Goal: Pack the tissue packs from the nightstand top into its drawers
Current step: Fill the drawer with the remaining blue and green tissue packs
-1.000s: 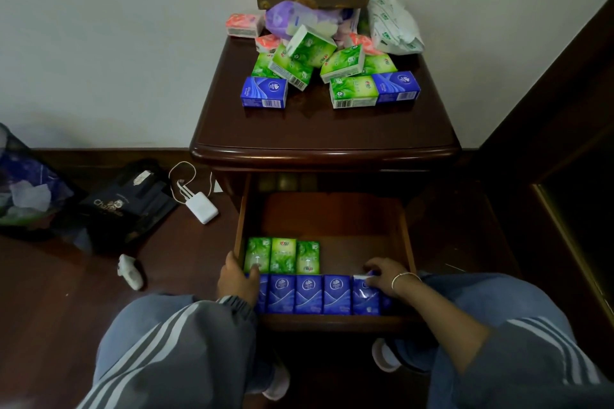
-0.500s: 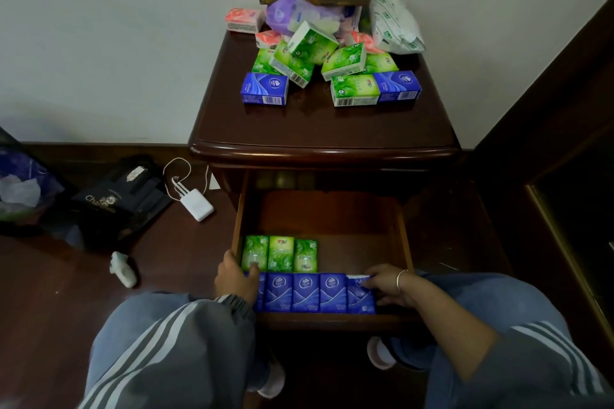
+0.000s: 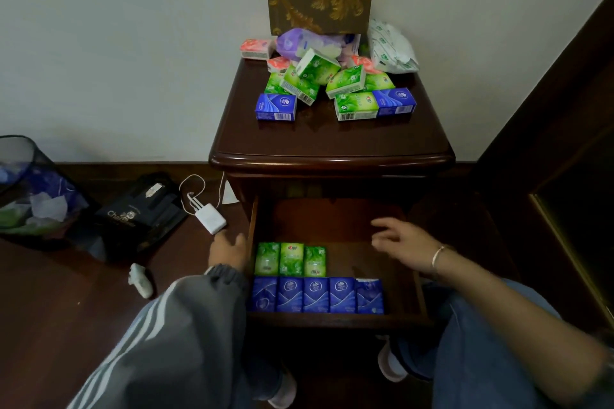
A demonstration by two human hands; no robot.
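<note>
Drawer (image 3: 419,295), near: five blue packs (image 3: 317,295) then three green (image 3: 291,259), rowed tight to save room – both hands above it, left hand (image 3: 229,248) and right hand (image 3: 403,244) spread, empty. Far: loose packs (image 3: 335,86) on nightstand top (image 3: 332,139)

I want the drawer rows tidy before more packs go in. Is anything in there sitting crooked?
Yes. In the open drawer, the rightmost blue pack of the front row sits slightly tilted and lower than its four neighbours. The three green packs behind look evenly lined up.
</note>
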